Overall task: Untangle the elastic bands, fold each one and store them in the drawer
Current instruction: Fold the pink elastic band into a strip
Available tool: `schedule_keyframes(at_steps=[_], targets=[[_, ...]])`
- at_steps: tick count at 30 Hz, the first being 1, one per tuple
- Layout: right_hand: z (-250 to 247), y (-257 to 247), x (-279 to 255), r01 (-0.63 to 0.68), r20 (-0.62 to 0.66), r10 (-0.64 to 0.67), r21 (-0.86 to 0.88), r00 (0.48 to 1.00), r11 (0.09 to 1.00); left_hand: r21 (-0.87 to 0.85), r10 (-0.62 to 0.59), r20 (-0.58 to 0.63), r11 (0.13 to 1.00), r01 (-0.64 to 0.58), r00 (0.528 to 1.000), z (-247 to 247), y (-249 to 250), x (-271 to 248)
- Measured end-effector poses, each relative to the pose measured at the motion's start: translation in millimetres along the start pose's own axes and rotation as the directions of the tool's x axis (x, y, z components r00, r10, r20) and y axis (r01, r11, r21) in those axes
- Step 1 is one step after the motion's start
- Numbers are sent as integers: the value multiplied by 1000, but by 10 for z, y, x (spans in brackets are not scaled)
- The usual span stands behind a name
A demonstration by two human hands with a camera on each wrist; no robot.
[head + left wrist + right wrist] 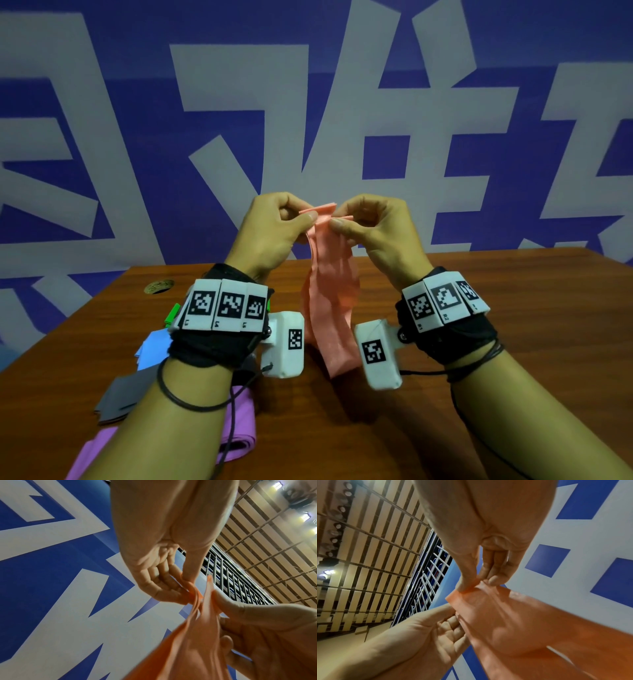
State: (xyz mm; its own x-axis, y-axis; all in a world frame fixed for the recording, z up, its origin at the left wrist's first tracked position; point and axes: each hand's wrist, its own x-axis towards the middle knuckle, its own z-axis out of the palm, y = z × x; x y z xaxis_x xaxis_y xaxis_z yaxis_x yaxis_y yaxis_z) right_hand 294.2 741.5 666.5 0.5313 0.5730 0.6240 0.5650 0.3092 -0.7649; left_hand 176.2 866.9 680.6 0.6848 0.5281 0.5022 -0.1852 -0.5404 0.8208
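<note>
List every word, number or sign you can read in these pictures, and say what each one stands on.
Wall: huge white characters on blue, cropped, not readable as whole words.
Wrist tags: black-and-white square code patterns; the tiny print under them is too small to read.
Pink band, held by both hands: no text.
Round emblem on the table: too blurred to read.

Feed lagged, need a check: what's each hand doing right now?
Left hand: closed, pinching the top edge of the pink elastic band.
Right hand: closed, pinching the same edge beside it.
</note>
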Motion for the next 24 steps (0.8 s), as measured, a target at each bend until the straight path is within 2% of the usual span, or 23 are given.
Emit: schedule_keyframes(at_steps=[3, 6, 11, 24], targets=[[26, -6, -12, 3, 16, -3, 14, 1000, 1000, 1, 13, -21, 1000, -13, 1000, -8, 2, 3], [39, 40, 6, -8, -10, 8, -14, 1000, 1000, -31, 21, 24, 999, -20, 999, 13, 31, -7], [38, 110, 38, 5, -42, -11, -153, 999, 988, -6, 25, 105, 1000, -25, 994, 18, 41, -19], [59, 164, 39, -15, -89, -7, -252, 996, 968, 35, 11, 207, 999, -19, 978, 27, 96, -39]])
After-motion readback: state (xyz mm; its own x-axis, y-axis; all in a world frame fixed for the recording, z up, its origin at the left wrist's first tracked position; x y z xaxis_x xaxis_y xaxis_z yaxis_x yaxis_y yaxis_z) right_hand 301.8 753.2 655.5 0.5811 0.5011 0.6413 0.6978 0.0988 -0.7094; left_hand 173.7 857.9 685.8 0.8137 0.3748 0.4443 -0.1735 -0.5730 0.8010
